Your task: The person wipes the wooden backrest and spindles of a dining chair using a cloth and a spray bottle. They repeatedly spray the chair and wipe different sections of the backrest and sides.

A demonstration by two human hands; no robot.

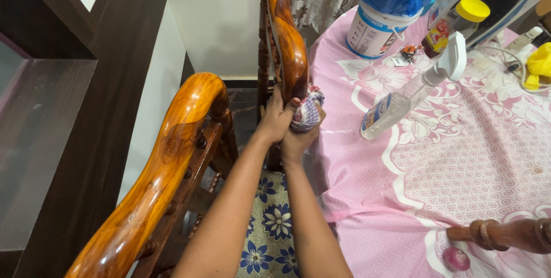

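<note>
The right hand (298, 137) closes its fingers (317, 111) around a checked cloth (305, 111) pressed against the chair back (287, 43); the left hand (278, 118) grips that wood just beside it.

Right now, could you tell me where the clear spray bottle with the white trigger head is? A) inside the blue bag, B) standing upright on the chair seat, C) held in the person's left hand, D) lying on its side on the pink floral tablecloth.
D: the spray bottle lies tilted on its side on the pink tablecloth, apart from both hands, which are at the chair back with a checked cloth.
</note>
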